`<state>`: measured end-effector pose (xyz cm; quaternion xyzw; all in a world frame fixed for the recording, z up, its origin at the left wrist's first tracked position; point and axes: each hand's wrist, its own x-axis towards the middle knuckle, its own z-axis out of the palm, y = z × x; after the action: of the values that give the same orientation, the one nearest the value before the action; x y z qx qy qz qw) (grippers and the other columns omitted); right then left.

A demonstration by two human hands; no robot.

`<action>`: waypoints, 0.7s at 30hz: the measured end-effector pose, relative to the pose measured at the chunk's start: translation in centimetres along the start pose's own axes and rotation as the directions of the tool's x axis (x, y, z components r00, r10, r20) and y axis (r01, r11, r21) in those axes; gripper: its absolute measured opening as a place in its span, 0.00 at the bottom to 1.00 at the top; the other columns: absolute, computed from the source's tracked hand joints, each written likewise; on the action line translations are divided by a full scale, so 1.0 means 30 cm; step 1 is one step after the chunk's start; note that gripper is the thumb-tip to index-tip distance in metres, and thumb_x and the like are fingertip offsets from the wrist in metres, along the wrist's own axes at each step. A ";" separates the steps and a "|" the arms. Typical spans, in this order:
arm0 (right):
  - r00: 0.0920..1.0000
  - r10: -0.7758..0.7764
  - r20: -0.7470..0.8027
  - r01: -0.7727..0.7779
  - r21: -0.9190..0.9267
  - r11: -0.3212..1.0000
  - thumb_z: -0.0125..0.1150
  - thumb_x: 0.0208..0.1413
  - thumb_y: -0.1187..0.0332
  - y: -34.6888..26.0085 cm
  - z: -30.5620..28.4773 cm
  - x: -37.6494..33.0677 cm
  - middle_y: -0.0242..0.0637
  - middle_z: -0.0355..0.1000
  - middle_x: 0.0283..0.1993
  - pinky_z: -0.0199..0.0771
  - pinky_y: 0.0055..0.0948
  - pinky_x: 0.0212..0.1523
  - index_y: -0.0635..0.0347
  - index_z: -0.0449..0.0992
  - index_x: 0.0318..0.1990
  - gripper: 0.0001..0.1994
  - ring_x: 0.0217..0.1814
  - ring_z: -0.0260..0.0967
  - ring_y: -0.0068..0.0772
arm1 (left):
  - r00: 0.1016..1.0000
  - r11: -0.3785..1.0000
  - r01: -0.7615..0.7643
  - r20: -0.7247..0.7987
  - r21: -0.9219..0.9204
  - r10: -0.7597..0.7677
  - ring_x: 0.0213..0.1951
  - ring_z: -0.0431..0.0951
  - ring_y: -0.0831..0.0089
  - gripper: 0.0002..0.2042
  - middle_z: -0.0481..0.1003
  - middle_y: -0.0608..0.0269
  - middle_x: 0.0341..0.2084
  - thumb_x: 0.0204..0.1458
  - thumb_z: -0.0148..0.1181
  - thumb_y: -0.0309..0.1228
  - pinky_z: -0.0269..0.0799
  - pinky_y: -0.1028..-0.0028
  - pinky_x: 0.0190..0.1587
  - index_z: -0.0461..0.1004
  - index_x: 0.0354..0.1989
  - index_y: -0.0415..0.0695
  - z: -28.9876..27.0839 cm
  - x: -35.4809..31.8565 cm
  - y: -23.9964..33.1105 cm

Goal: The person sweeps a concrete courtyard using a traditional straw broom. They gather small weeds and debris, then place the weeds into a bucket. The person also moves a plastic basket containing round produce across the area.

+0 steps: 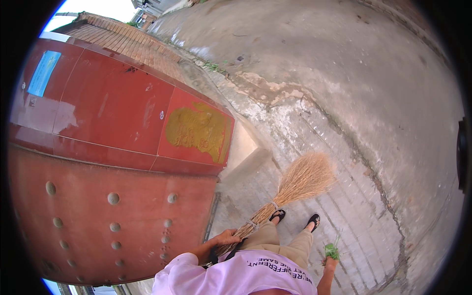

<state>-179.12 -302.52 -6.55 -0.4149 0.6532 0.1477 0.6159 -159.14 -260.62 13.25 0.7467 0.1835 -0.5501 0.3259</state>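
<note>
Viewing remotely, I see left hand (227,238) clamped on broom (281,196) near its back end | long axis slanting forward-right, bristles (309,176) beyond the shoes (278,216) | right hand (330,263), farther, gripping green sprigs (332,251)

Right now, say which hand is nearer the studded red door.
Left: the left hand, holding the broom, is beside the door; the right hand, with green plants, is farther off to the right.

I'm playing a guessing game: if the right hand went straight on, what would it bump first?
Past the green plants the right hand holds, probably the grooved concrete ground, though depth is hard to judge.
</note>
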 end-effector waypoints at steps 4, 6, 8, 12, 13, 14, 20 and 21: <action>0.995 0.002 0.104 0.001 -0.037 0.999 0.47 0.41 0.79 -0.033 -0.043 0.052 0.34 0.60 0.16 0.58 0.24 0.09 0.61 0.64 0.34 0.10 0.12 0.58 0.26 | 0.998 0.998 -0.054 -0.040 -0.026 0.053 0.35 0.68 0.72 0.23 0.71 0.57 0.31 0.37 0.57 0.39 0.64 0.74 0.40 0.66 0.41 0.39 0.028 -0.013 -0.018; 0.993 -0.078 0.088 0.082 -0.045 0.996 0.47 0.40 0.80 -0.097 -0.033 0.010 0.34 0.60 0.16 0.59 0.25 0.09 0.61 0.64 0.35 0.11 0.12 0.59 0.26 | 0.996 0.996 -0.078 -0.054 -0.046 0.075 0.35 0.69 0.72 0.23 0.71 0.56 0.31 0.37 0.56 0.40 0.64 0.73 0.40 0.67 0.41 0.39 0.040 -0.018 -0.033; 0.996 -0.065 0.060 0.068 -0.047 0.997 0.47 0.40 0.80 -0.147 -0.032 -0.013 0.34 0.61 0.16 0.60 0.25 0.09 0.61 0.64 0.35 0.11 0.12 0.58 0.26 | 0.996 0.995 -0.079 -0.057 -0.058 0.076 0.36 0.69 0.70 0.24 0.71 0.55 0.31 0.36 0.56 0.42 0.64 0.73 0.40 0.67 0.41 0.39 0.055 -0.029 -0.039; 0.986 -0.153 0.066 0.155 -0.027 0.988 0.46 0.39 0.80 -0.203 -0.031 -0.037 0.35 0.60 0.13 0.56 0.23 0.08 0.63 0.65 0.29 0.07 0.09 0.57 0.26 | 0.989 0.996 -0.085 -0.123 0.009 0.085 0.36 0.70 0.67 0.26 0.71 0.53 0.32 0.33 0.56 0.44 0.64 0.72 0.41 0.67 0.41 0.39 0.084 -0.018 -0.170; 0.983 -0.169 0.075 0.173 -0.044 0.984 0.46 0.39 0.80 -0.216 -0.028 -0.036 0.34 0.60 0.13 0.56 0.23 0.08 0.63 0.64 0.30 0.07 0.09 0.56 0.26 | 0.988 0.997 -0.072 -0.139 -0.004 0.071 0.37 0.70 0.67 0.27 0.71 0.52 0.32 0.33 0.56 0.44 0.63 0.72 0.41 0.67 0.41 0.38 0.096 -0.026 -0.183; 0.979 -0.186 0.080 0.191 -0.058 0.980 0.46 0.39 0.80 -0.205 -0.037 0.003 0.34 0.59 0.13 0.56 0.23 0.08 0.64 0.64 0.31 0.08 0.09 0.56 0.25 | 0.987 0.998 -0.061 -0.152 -0.016 0.058 0.37 0.70 0.66 0.27 0.71 0.51 0.32 0.32 0.56 0.44 0.63 0.71 0.41 0.67 0.41 0.38 0.107 -0.035 -0.179; 0.965 -0.194 0.175 0.226 -0.181 0.957 0.44 0.39 0.81 -0.285 -0.026 0.024 0.35 0.60 0.17 0.60 0.25 0.10 0.62 0.64 0.32 0.10 0.11 0.56 0.25 | 0.975 0.975 -0.086 -0.217 -0.204 0.041 0.36 0.70 0.66 0.25 0.71 0.51 0.32 0.31 0.55 0.42 0.63 0.71 0.41 0.68 0.40 0.39 0.198 -0.101 -0.226; 0.960 -0.191 0.207 0.235 -0.219 0.947 0.44 0.39 0.82 -0.304 -0.023 0.026 0.35 0.60 0.18 0.62 0.25 0.10 0.61 0.64 0.32 0.10 0.11 0.57 0.25 | 0.973 0.974 -0.079 -0.231 -0.212 0.029 0.36 0.70 0.66 0.25 0.71 0.51 0.32 0.31 0.55 0.42 0.63 0.72 0.41 0.68 0.40 0.39 0.214 -0.112 -0.229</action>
<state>-172.92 -308.88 -4.25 -0.5397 0.5220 0.1957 0.6308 -169.07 -259.81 13.28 0.7685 0.2586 -0.4286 0.3985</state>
